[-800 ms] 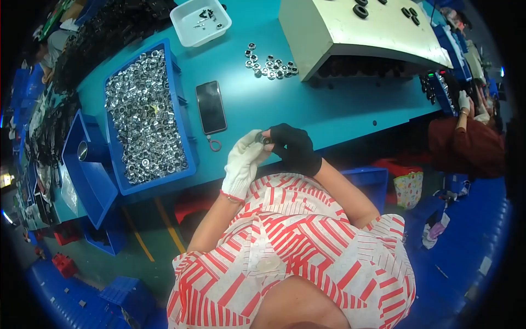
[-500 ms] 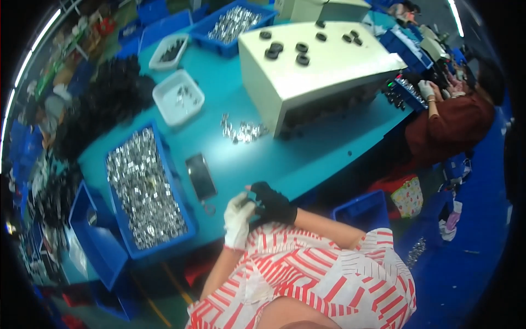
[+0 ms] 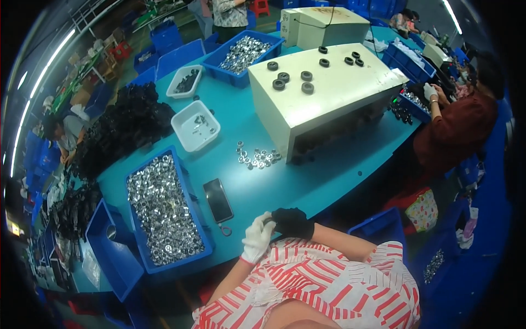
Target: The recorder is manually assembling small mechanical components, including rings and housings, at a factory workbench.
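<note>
My left hand [image 3: 257, 239], in a white glove, meets my right hand [image 3: 293, 223], in a black glove, just over the near edge of the table. Both sets of fingers are curled and pressed together. Anything held between them is hidden. Left of my hands a dark phone [image 3: 218, 200] with a pink ring strap lies on the table. Beyond it is a loose group of shiny metal rings [image 3: 257, 159]. A blue bin [image 3: 207, 241] full of similar silver pieces stands to the left.
A cream machine housing [image 3: 329, 79] with several black rings on top stands on the teal table [image 3: 307, 181]. White trays [image 3: 196, 147], a heap of black parts [image 3: 123, 123] and another blue bin [image 3: 223, 74] lie farther off. A co-worker [image 3: 460, 129] sits at the right.
The view has shifted, so the table sits lower and farther right in it. My gloved hands stay together; the right fingers, partly spread before, are now curled in closer against the left.
</note>
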`<action>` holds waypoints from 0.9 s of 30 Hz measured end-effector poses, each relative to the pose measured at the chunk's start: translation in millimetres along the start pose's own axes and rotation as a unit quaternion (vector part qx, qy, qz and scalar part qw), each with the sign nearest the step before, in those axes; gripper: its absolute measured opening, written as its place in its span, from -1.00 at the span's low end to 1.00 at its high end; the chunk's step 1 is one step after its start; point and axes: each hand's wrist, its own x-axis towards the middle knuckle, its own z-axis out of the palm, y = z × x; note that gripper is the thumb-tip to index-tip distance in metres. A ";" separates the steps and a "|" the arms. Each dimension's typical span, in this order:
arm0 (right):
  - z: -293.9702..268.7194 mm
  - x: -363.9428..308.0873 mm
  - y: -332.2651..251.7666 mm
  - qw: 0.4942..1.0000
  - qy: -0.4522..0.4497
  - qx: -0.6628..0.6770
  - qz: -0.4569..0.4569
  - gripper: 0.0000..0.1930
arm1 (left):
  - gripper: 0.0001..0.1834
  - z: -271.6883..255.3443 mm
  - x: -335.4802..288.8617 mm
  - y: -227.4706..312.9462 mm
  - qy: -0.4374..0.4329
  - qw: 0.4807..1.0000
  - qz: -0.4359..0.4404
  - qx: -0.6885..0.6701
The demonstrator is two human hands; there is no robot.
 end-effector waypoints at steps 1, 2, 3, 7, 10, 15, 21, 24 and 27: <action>6.8 -1.0 3.4 1.000 0.021 -0.011 0.001 -0.73 | -0.72 -0.4 0.5 -0.3 0.000 1.000 -0.011 -0.015; 16.7 -3.0 9.6 0.999 0.041 -0.021 0.004 -0.73 | -0.73 -1.0 2.1 -3.9 0.001 0.999 -0.025 -0.031; 20.9 -0.7 13.8 1.000 0.025 -0.014 0.001 -0.72 | -0.74 -2.3 4.2 -10.3 0.008 0.998 -0.040 -0.049; 5.8 8.5 14.0 0.998 0.044 0.043 0.006 -0.64 | -0.67 -5.0 17.3 6.7 -0.023 0.992 -0.114 -0.053; 0.8 17.6 15.3 0.993 0.098 -0.018 -0.056 -0.72 | -0.61 -5.4 20.2 18.5 -0.001 0.993 -0.010 0.121; -21.7 25.9 -10.4 0.994 0.057 0.013 -0.095 -0.61 | -0.72 -9.4 17.4 12.1 0.069 0.998 0.002 -0.004; 1.9 9.8 3.7 0.994 -0.040 0.100 -0.010 -0.76 | -0.70 -22.2 10.2 5.5 -0.100 0.961 -0.206 -0.152; 7.6 1.2 4.0 0.986 -0.159 -0.006 0.043 -0.52 | -0.54 -29.0 -4.5 -11.1 -0.130 0.980 -0.130 0.078; 15.4 4.8 0.2 0.985 -0.169 -0.016 0.025 -0.48 | -0.53 -34.3 -5.2 -20.9 -0.124 0.980 -0.136 0.081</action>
